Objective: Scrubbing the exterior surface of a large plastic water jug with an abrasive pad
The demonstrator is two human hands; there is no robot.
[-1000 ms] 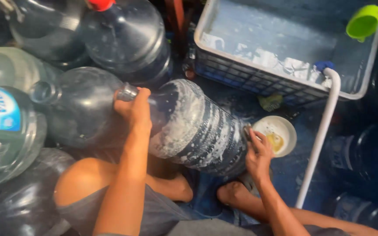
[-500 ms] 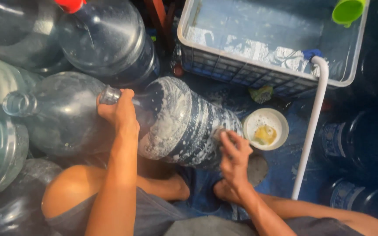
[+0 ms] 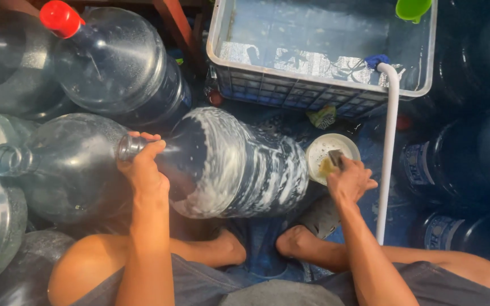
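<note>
A big, ribbed, clear plastic water jug (image 3: 239,164) lies on its side across the person's feet, its walls streaked with white foam. The left hand (image 3: 143,167) has its fingers wrapped round the jug's narrow neck, while the right hand (image 3: 348,180) pinches a small scrubbing pad (image 3: 336,158) in a round white bowl (image 3: 320,152). Beyond stands a grey plastic crate (image 3: 313,90) holding water, a white pipe (image 3: 388,147) hooked over its rim.

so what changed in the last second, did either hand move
The right hand left the soapy side of the big bottle and went right to the small white bowl, where it now presses a sponge. The left hand kept its grip on the bottle's neck, and the bottle stayed lying on its side. The crate and white hose did not move.
</note>
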